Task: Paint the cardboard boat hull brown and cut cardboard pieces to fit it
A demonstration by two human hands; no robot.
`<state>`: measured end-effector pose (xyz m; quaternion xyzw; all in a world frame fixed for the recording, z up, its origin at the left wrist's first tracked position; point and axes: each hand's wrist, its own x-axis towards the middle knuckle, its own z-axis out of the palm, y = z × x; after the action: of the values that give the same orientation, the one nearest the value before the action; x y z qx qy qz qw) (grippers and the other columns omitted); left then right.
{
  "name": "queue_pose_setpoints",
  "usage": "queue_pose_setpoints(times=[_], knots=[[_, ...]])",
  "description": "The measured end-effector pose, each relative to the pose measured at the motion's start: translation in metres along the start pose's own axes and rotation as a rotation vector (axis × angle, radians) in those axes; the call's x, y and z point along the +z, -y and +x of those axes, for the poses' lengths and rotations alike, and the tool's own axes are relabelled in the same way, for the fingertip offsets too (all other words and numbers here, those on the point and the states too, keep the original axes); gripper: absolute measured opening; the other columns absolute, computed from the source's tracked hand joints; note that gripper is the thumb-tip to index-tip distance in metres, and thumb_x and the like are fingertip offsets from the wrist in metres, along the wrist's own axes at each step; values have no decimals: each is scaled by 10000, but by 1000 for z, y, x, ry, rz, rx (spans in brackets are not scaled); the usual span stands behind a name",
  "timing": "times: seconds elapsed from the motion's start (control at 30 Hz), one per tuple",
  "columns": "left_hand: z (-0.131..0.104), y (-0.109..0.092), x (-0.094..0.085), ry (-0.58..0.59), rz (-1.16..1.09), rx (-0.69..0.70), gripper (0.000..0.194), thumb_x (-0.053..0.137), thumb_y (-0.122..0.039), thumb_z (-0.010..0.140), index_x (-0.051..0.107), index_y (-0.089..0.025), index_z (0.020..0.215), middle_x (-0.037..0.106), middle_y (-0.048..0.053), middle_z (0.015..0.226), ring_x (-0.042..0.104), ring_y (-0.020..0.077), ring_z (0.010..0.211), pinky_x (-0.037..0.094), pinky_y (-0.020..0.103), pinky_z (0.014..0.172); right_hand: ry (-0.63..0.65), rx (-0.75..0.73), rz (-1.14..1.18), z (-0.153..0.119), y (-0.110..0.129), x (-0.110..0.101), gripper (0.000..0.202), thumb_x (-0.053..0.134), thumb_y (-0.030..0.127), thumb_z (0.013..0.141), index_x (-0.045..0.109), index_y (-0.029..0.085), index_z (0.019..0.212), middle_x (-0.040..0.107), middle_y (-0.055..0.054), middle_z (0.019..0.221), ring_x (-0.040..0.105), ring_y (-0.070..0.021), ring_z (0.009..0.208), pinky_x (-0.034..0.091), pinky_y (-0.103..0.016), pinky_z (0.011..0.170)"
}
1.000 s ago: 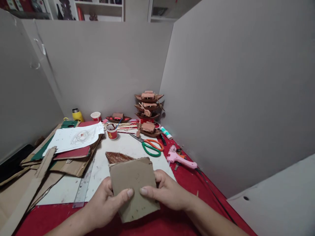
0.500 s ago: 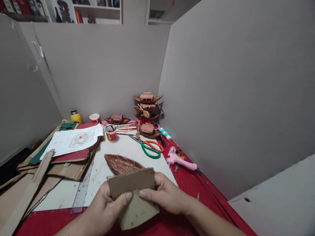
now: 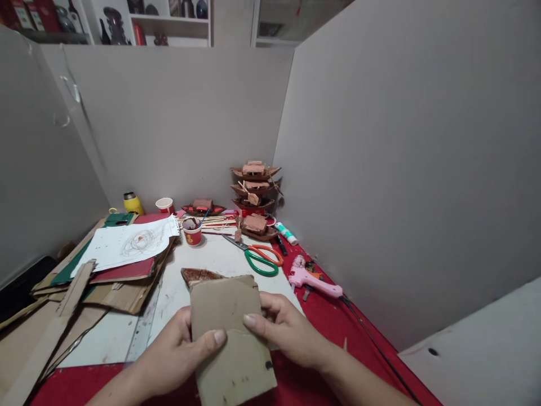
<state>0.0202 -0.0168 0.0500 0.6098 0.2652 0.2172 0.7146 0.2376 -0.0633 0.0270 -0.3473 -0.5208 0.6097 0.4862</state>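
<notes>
A tan cardboard piece [image 3: 230,332] is gripped at both side edges, low in the middle of the view. My left hand [image 3: 186,349] closes on its left edge, thumb across the face. On the right edge my right hand [image 3: 283,327] pinches it, thumb on the front and fingers behind. Small dark marks dot its lower part. Behind its top edge a reddish-brown boat hull [image 3: 200,275] lies on the white board [image 3: 215,254], mostly hidden by the cardboard.
Scissors [image 3: 262,259], a pink glue gun [image 3: 315,280] with a black cord, and a paint cup [image 3: 192,232] lie beyond my hands. Stacked model boats [image 3: 256,186] stand at the back. Cardboard sheets [image 3: 127,293], a drawing [image 3: 131,242] and a ruler [image 3: 137,338] are left.
The cardboard's upper part, folded toward me before, has opened out and now stands nearly flat with the lower part. It covers more of the boat hull. Both hands keep their hold.
</notes>
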Motion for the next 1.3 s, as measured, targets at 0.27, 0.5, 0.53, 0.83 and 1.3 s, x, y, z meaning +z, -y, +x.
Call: queue_pose_setpoints(times=[0.27, 0.5, 0.53, 0.83, 1.3], knots=[[-3, -1, 2, -37, 56, 18, 405, 616, -473, 878, 704, -125, 1065, 734, 71, 819, 663, 178, 725, 531, 244, 640, 44, -70, -35, -3, 0, 1, 336, 685, 424, 852, 715, 124, 999, 640, -30, 813, 560, -116, 691, 467, -214, 644], [-8, 3, 2, -52, 186, 67, 336, 586, -443, 900, 697, -129, 944, 697, 64, 819, 597, 151, 700, 501, 211, 616, 35, -113, -102, -5, 0, 1, 309, 660, 405, 872, 742, 148, 1023, 674, -37, 825, 574, -131, 713, 490, -235, 681], [-8, 3, 2, -65, 225, 81, 335, 584, -444, 901, 692, -127, 916, 688, 64, 817, 585, 149, 701, 496, 206, 610, 29, -111, -103, -5, -1, 1, 307, 665, 402, 869, 744, 151, 1028, 683, -37, 819, 582, -136, 723, 495, -241, 695], [-4, -1, 2, 37, 151, -36, 379, 567, -455, 912, 665, -150, 1115, 703, 60, 901, 635, 178, 811, 521, 246, 703, 17, 6, -32, 0, 0, -2, 388, 781, 396, 764, 712, 146, 1053, 675, -25, 876, 601, -125, 743, 503, -223, 694], [-6, -3, 8, 19, 415, 215, 390, 515, -337, 957, 611, -251, 1324, 672, 74, 1281, 619, 236, 1123, 478, 324, 992, 130, -128, -202, -7, 3, 4, 245, 626, 361, 894, 681, 122, 887, 525, 13, 741, 433, -89, 630, 392, -178, 564]])
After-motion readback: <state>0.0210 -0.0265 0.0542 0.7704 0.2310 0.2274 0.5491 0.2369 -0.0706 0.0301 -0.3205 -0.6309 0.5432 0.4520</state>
